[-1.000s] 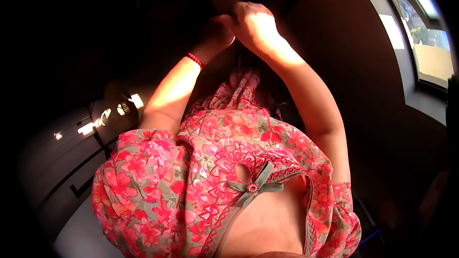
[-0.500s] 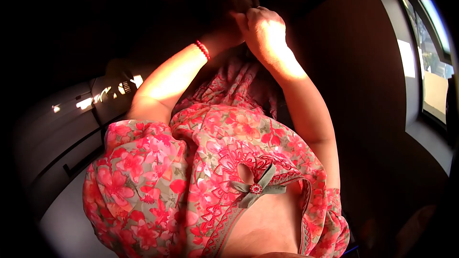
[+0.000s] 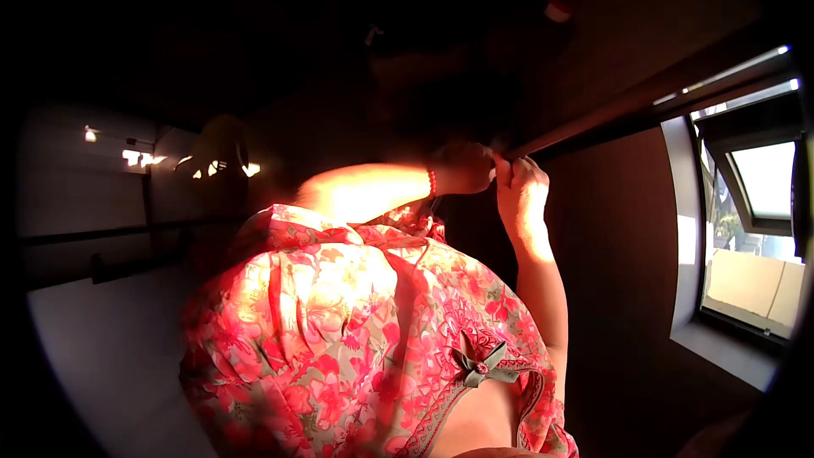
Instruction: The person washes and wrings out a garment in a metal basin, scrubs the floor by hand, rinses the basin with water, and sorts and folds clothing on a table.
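My left hand point(image 3: 465, 168), below a red bead bracelet point(image 3: 432, 182), lies in deep shadow, its fingers curled in toward the other hand. Beside it, in sunlight, my right hand point(image 3: 522, 185) is closed, thumb and fingers pressed together. The two hands meet or nearly touch at the fingertips. Whatever they pinch between them is too dark and small to make out. A floral red and beige garment point(image 3: 331, 331) with a grey-green bow point(image 3: 483, 366) covers my body below the arms.
At the right stands a window point(image 3: 755, 229) with a tilted-open pane and a pale frame. A dark straight edge point(image 3: 610, 123) runs from near the hands toward it. Pale panels point(image 3: 80, 195) are at the left. A small red and white object point(image 3: 557, 10) shows in the dark above.
Both hands, still together, now appear lower and farther right. The view has shifted, showing more of the dark area above and the window lower down.
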Demonstrator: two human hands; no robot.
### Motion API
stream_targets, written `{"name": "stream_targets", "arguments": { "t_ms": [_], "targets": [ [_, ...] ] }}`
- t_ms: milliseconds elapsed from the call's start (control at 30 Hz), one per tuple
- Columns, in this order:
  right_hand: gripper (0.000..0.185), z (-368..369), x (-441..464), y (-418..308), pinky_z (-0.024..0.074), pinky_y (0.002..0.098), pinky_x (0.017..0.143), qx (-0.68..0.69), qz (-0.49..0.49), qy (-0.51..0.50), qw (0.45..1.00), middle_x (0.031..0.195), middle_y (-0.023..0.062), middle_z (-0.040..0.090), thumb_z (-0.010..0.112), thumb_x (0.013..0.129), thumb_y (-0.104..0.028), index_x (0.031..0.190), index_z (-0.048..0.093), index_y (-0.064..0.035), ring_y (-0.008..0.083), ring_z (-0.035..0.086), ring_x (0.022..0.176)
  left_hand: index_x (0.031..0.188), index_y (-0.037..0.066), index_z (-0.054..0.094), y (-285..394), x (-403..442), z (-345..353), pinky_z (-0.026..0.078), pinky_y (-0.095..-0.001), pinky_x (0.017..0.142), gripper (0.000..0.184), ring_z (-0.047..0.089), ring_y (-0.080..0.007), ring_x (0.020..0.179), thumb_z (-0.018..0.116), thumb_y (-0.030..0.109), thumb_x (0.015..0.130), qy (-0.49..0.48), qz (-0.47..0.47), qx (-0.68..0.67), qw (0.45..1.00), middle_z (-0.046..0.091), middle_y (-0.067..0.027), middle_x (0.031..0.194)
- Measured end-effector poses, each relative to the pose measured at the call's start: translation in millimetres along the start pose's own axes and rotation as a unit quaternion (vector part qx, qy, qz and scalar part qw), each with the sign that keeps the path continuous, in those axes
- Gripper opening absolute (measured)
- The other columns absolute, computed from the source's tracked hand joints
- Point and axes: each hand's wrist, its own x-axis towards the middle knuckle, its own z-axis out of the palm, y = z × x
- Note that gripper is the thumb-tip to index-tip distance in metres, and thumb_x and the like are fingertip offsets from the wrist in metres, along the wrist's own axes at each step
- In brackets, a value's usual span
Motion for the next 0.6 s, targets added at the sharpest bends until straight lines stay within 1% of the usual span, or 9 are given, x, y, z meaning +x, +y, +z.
{"name": "stream_targets", "arguments": {
  "t_ms": [133,167,300,367,400,433,500,533,600],
  "targets": [
    [0.015,-39,-36,-6,0.0458,0.0403,0.053,0.035,0.042,0.034,0.998,0.067,0.0141,0.06,0.063,0.084,-0.01,0.072,0.059,-0.0015,0.0346,0.058,0.061,0.082,0.009,0.064,44,-25,-23,0.045,-0.0427,0.075,0.026,0.061,-0.0299,0.082,0.054,0.033,0.084,-0.067,0.088,0.033,0.993,0.065,-0.0109,0.083],
    [0.024,-47,-41,-3,0.0391,0.0359,0.045,0.043,0.01,0.093,0.995,0.059,0.0142,0.054,0.063,0.084,-0.008,0.065,0.052,-0.0009,0.0312,0.051,0.05,0.08,0.005,0.064,56,-27,-31,0.048,-0.0444,0.069,0.035,0.063,-0.0285,0.081,0.052,0.037,0.088,-0.073,0.141,0.05,0.986,0.065,-0.0125,0.08],
    [0.026,-88,-122,41,0.0375,0.0284,0.043,0.085,0.202,0.049,0.974,0.054,0.0077,0.055,0.058,0.089,-0.012,0.067,0.054,-0.0002,0.0132,0.049,0.044,0.077,0.005,0.063,99,-6,-26,0.048,-0.0405,0.072,0.029,0.061,-0.0285,0.081,0.056,0.031,0.086,-0.145,0.293,0.136,0.935,0.063,-0.012,0.078],
    [0.027,-93,-183,84,0.0374,0.027,0.042,0.134,0.31,0.035,0.941,0.053,0.0063,0.055,0.057,0.09,-0.013,0.066,0.054,-0.0004,0.0112,0.049,0.045,0.086,0.004,0.06,125,19,-25,0.046,-0.0458,0.074,0.019,0.061,-0.0256,0.085,0.067,0.02,0.078,-0.015,0.305,-0.029,0.952,0.063,-0.0087,0.091],
    [0.028,-96,-207,100,0.0372,0.0256,0.042,0.191,0.388,0.004,0.902,0.052,0.0048,0.054,0.057,0.09,-0.014,0.066,0.055,-0.0005,0.0091,0.049,0.045,0.091,0.005,0.06,142,34,-29,0.045,-0.0461,0.08,0.022,0.059,-0.0271,0.091,0.07,0.019,0.076,0.073,0.344,-0.016,0.936,0.06,-0.0094,0.098],
    [0.024,-105,-216,111,0.0385,0.0237,0.043,0.192,0.359,0.024,0.913,0.054,0.0024,0.055,0.058,0.09,-0.015,0.07,0.057,-0.0007,0.008,0.049,0.047,0.095,0.005,0.06,160,47,-33,0.044,-0.0464,0.086,0.027,0.056,-0.0286,0.098,0.073,0.018,0.074,0.161,0.376,-0.01,0.913,0.058,-0.0102,0.105],
    [0.018,-94,-257,164,0.0412,0.0243,0.045,0.188,0.436,-0.002,0.88,0.06,0.0042,0.059,0.058,0.089,-0.014,0.078,0.059,0.0,0.0092,0.051,0.048,0.106,0.007,0.057,191,76,-24,0.039,-0.0493,0.091,0.04,0.05,-0.0312,0.107,0.074,0.02,0.072,0.162,0.383,0.044,0.908,0.052,-0.0123,0.115],
    [0.014,-109,-242,173,0.0439,0.0242,0.05,0.194,0.389,0.039,0.9,0.07,0.0062,0.061,0.058,0.089,-0.014,0.089,0.059,0.0004,0.0093,0.054,0.055,0.126,0.009,0.048,201,89,-13,0.03,-0.0562,0.098,0.065,0.039,-0.0359,0.12,0.077,0.025,0.07,0.195,0.329,0.134,0.914,0.039,-0.0161,0.131],
    [0.025,-128,-207,190,0.0476,0.0241,0.062,0.189,0.31,0.153,0.919,0.09,0.0096,0.062,0.057,0.089,-0.011,0.111,0.053,0.0007,0.0096,0.057,0.07,0.139,0.012,0.033,218,111,6,0.024,-0.0641,0.097,0.088,0.031,-0.0398,0.125,0.079,0.034,0.067,0.149,0.304,0.16,0.927,0.026,-0.0197,0.141]
  ]
}}
